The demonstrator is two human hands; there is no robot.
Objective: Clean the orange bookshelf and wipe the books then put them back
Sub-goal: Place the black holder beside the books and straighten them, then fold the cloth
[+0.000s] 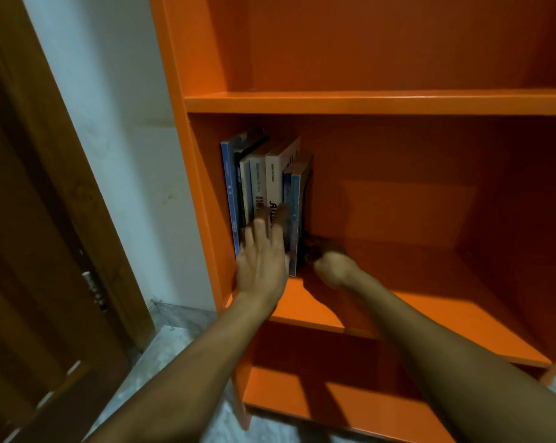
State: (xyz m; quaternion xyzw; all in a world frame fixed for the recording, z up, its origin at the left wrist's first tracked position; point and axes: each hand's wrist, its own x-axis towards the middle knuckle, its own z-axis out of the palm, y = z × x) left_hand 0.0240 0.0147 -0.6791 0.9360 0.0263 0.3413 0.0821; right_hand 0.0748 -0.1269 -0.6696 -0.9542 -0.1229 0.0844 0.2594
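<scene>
The orange bookshelf (366, 103) fills the view. Several books (270, 187) stand upright in a row at the left end of its middle shelf, spines facing me. My left hand (263, 254) lies flat with straight, spread fingers pressing on the spines. My right hand (331, 266) is on the shelf board just right of the row, at the foot of the last, dark-edged book (305, 212). Its fingers point into the shadow there, and motion blur hides whether they grip anything.
The upper shelf (398, 59) and the bottom shelf (382, 407) hold nothing I can see. A brown wooden door (46, 251) stands at the left, with a white wall strip (126, 155) between it and the bookshelf. Grey tiled floor (180, 340) lies below.
</scene>
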